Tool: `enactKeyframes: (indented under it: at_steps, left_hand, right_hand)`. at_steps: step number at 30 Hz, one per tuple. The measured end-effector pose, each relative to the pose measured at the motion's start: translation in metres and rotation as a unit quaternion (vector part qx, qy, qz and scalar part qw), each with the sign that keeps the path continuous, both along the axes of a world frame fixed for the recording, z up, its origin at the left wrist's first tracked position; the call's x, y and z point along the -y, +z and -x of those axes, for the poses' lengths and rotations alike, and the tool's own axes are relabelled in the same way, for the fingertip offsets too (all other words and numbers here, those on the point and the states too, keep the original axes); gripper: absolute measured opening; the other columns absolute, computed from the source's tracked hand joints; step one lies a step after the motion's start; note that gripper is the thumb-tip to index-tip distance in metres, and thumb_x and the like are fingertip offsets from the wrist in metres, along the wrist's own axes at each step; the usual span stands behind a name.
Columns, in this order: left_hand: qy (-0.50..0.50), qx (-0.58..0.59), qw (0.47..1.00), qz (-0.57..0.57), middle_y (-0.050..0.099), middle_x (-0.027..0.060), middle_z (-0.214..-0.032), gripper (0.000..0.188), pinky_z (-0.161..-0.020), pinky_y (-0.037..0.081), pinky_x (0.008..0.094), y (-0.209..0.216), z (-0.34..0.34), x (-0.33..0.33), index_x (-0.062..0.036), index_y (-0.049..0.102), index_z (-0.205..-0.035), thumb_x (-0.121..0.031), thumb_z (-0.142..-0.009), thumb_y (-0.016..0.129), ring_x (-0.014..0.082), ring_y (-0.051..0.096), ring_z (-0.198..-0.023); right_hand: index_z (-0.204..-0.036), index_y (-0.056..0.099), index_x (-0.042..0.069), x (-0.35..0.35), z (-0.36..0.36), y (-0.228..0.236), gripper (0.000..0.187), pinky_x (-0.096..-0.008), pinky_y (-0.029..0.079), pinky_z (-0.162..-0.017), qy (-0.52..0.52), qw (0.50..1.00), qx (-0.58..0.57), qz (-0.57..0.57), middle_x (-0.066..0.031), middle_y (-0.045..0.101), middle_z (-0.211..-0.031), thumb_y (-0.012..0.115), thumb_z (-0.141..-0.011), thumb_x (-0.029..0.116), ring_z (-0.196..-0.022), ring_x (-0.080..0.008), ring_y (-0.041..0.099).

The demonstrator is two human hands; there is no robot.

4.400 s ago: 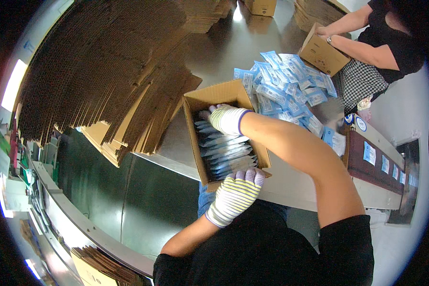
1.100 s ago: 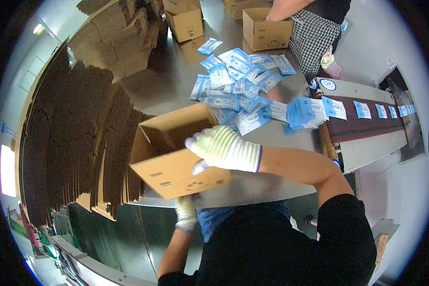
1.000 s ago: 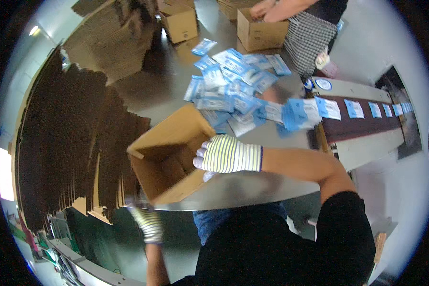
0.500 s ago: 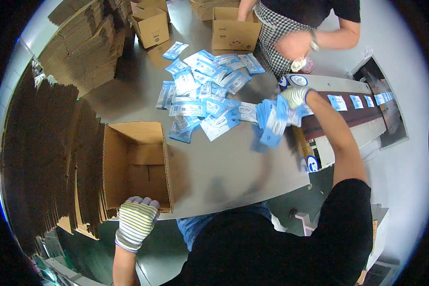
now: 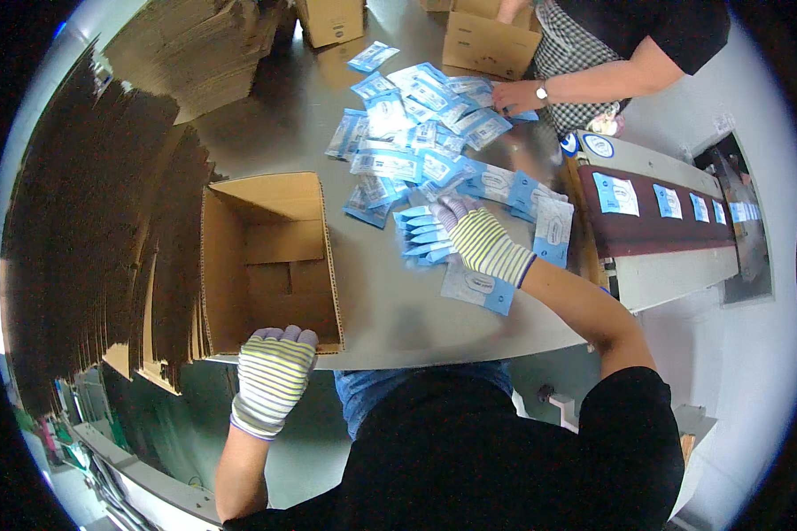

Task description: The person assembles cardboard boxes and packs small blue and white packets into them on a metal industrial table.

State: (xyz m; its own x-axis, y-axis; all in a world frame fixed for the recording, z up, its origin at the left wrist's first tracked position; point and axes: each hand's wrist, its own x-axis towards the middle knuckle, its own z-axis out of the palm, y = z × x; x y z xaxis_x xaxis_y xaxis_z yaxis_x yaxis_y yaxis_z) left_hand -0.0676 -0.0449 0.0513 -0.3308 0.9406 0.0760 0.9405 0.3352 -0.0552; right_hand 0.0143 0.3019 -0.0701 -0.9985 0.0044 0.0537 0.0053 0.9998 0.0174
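My left hand (image 5: pixel 276 380), in a striped glove with purple fingertips, is closed over the near edge of an open cardboard box (image 5: pixel 283 252). Inside, the box shows only bare cardboard. My right hand (image 5: pixel 485 241), in a matching glove, is closed on a fanned row of blue-and-white sachets (image 5: pixel 423 237) just right of the box. Its fingertips are partly hidden among the packets. One loose sachet (image 5: pixel 478 285) lies below my right hand, and another sachet (image 5: pixel 553 232) lies to its right. A pile of similar sachets (image 5: pixel 390 161) spreads farther back on the metal table (image 5: pixel 372 310).
At right, a conveyor belt (image 5: pixel 660 232) carries several spaced sachets. A co-worker's hand (image 5: pixel 514 99) touches the pile's far right side; a cardboard box (image 5: pixel 491 42) stands by that person. Stacked flattened cardboard (image 5: pixel 88 239) fills the left side.
My right hand has moved left from beside the conveyor with sachets, leaving some spread on the table. My left hand stays on the box edge. The co-worker's hand has reached the pile.
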Motion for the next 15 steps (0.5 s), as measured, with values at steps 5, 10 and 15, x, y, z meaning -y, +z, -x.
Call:
enactKeyframes:
  at_steps: [5,10,15]
  left_hand:
    - [0.028,0.007,1.000,0.000,0.052,0.0067,-0.065,0.009,-0.059,0.043,0.0358,-0.003,-0.001,0.004,-0.0110,0.053,-0.073,-0.017,-0.071,0.059,0.0234,0.055,-0.061]
    - [0.065,0.044,0.997,0.014,0.056,0.0088,-0.071,0.021,-0.064,0.044,0.0391,-0.002,0.000,0.006,-0.0103,0.054,-0.077,-0.022,-0.066,0.068,0.0276,0.059,-0.069]
    - [0.065,0.019,0.998,-0.019,0.052,0.0071,-0.067,0.017,-0.057,0.043,0.0376,0.004,-0.024,-0.010,-0.0119,0.052,-0.075,-0.021,-0.068,0.064,0.0255,0.057,-0.065]
  right_hand:
    - [-0.133,0.038,0.003,0.004,0.014,0.012,0.082,-0.0457,0.037,-0.101,-0.004,0.987,0.095,0.125,-0.0241,0.042,-0.132,0.077,-0.065,0.029,-0.122,-0.0381,0.043]
    - [-0.127,0.046,0.002,0.004,0.032,0.018,0.081,-0.0510,0.026,-0.108,-0.010,0.990,0.140,-0.015,-0.0238,0.035,-0.140,0.076,-0.063,0.042,-0.131,-0.0397,0.032]
    - [-0.127,0.049,0.003,-0.002,0.073,0.036,0.074,-0.0443,0.032,-0.105,0.003,0.994,0.007,0.109,-0.0206,0.047,-0.131,0.072,-0.069,0.043,-0.124,-0.0369,0.042]
